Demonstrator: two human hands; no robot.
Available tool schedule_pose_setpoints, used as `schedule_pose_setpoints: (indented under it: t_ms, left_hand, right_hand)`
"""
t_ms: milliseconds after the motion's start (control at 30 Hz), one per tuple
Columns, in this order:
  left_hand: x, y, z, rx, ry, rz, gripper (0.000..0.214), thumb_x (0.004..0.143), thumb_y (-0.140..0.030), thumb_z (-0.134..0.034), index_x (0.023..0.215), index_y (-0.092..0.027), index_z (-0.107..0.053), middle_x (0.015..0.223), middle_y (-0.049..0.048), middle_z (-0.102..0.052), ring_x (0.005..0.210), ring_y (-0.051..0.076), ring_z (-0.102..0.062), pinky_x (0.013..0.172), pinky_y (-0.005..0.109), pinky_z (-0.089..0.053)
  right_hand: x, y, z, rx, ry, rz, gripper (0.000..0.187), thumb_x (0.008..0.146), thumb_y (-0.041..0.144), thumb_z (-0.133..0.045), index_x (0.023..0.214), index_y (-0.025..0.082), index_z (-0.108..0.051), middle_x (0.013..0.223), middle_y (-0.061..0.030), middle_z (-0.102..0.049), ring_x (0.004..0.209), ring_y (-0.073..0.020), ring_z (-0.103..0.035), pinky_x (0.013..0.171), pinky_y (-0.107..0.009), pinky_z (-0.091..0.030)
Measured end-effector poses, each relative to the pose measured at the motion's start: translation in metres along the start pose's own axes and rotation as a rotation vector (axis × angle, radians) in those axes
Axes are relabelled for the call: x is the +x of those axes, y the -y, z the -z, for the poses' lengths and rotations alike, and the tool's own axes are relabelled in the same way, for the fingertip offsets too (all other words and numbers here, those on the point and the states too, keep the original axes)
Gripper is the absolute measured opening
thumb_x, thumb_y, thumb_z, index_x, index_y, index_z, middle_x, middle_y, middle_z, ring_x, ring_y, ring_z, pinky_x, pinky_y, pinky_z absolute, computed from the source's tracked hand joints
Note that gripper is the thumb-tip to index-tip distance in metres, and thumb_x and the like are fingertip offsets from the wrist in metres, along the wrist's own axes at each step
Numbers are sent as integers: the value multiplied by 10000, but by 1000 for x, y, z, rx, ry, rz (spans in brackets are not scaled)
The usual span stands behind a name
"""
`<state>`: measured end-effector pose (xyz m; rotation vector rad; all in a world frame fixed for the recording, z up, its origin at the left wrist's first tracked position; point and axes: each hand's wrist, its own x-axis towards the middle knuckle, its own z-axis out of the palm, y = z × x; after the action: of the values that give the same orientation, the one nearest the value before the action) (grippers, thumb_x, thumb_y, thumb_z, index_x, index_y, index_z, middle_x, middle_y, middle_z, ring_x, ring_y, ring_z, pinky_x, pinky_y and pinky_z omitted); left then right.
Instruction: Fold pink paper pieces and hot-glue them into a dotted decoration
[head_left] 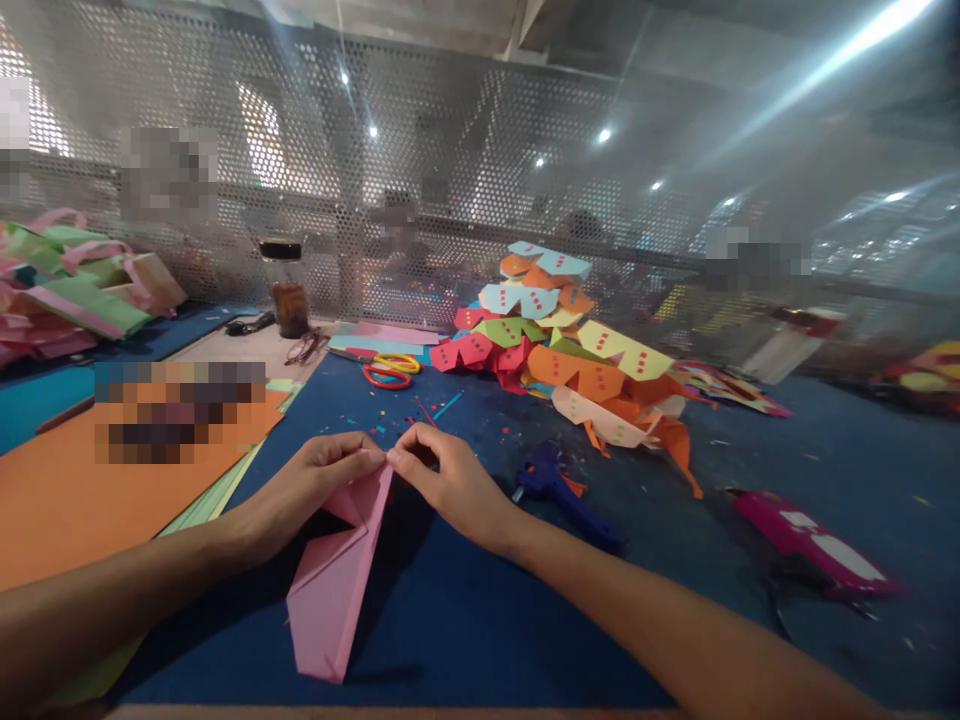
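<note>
A folded pink paper piece (334, 580) stands on edge above the dark blue table (480, 620), its long point toward me. My left hand (311, 485) pinches its top corner from the left, fingers closed on the fold. My right hand (450, 480) pinches the same top corner from the right, fingertips meeting the left hand's. Both forearms reach in from the bottom of the view.
A heap of folded coloured paper shapes (570, 345) lies behind. Scissors with red and yellow handles (388, 370), a blue glue gun (562, 490), a pink object (814, 545), orange paper sheets (67, 490), a dark jar (289, 290) and a perforated metal screen (450, 180) surround the hands.
</note>
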<state>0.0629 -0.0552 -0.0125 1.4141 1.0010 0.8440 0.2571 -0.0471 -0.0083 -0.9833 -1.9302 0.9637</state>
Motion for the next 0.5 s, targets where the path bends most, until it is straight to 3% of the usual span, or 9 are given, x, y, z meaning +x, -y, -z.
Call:
schedule_pose_setpoints:
  t_ms: [333,500]
  left_hand:
    - [-1,-3,0,30,-12,-6,413,859,-550,-640,685,-187,-548,636,-43,-437,577,115,-352,530,241,-292]
    - [-2,-1,-1,-62,-166,50,417,808,-588,-691,748,-181,-627,697,-21,-545,620,137,-458,576,253,-367]
  right_hand:
    - [0,0,0,-15,-4,9,183,940,310,-556,795,198,-565,733,32,-567,699,-132,-522,681,-273,-404]
    - [0,2,1,1,-7,-1,195,941,321,-550,788,200,-553,723,35,-551,678,-129,-500,661,-271,-396]
